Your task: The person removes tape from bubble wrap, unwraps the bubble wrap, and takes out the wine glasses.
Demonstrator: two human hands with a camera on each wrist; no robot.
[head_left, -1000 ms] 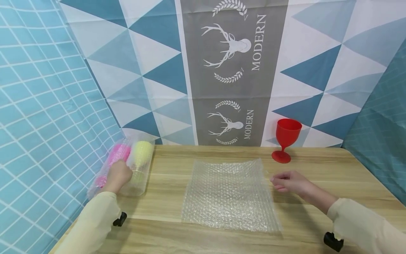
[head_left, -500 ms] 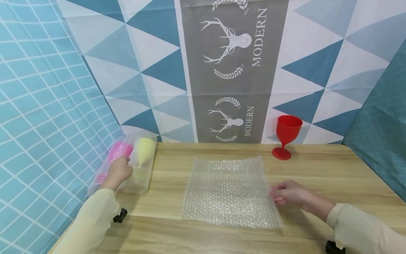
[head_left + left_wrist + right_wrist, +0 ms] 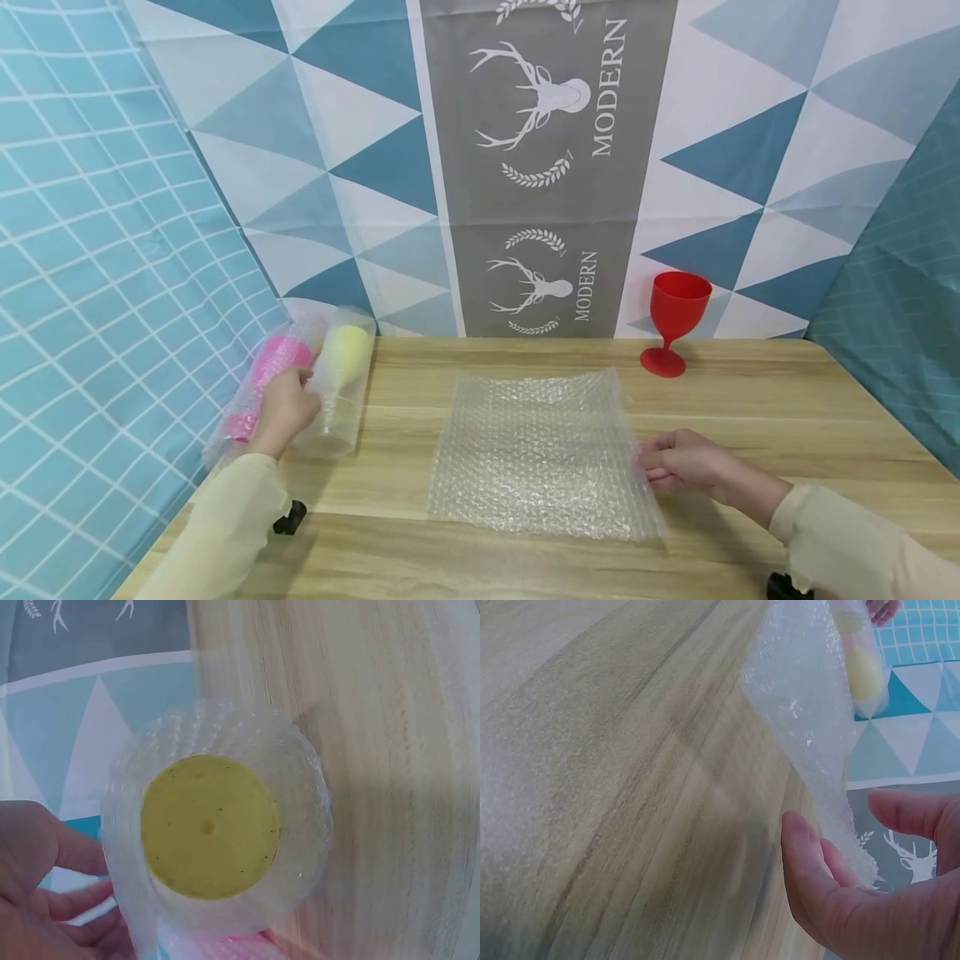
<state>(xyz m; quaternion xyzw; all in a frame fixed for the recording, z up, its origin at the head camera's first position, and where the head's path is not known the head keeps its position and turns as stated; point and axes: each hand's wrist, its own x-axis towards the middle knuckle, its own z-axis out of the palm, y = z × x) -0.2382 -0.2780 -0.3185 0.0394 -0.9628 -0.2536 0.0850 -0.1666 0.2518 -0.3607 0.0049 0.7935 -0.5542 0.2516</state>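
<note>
Two bubble-wrapped goblets, one pink (image 3: 279, 357) and one yellow (image 3: 347, 357), stand side by side at the table's back left corner. My left hand (image 3: 285, 408) reaches in between them. In the left wrist view, its extended fingers (image 3: 79, 904) lie against the side of the yellow goblet's wrap, and the round yellow base (image 3: 210, 829) faces the camera. A flat bubble wrap sheet (image 3: 540, 458) lies mid-table. At its right edge is my right hand (image 3: 686, 460); the right wrist view shows the fingers under that edge and the thumb (image 3: 907, 812) held apart above.
A red goblet (image 3: 678, 308), unwrapped, stands upright at the back right of the wooden table (image 3: 420, 558). Patterned cloth (image 3: 547, 192) hangs behind the table. Blue gridded cloth (image 3: 97, 292) closes the left side.
My right hand has come left and slightly down to the sheet's edge, its fingers going under. My left hand has slid a little right between the goblets, and the yellow one has shifted slightly right.
</note>
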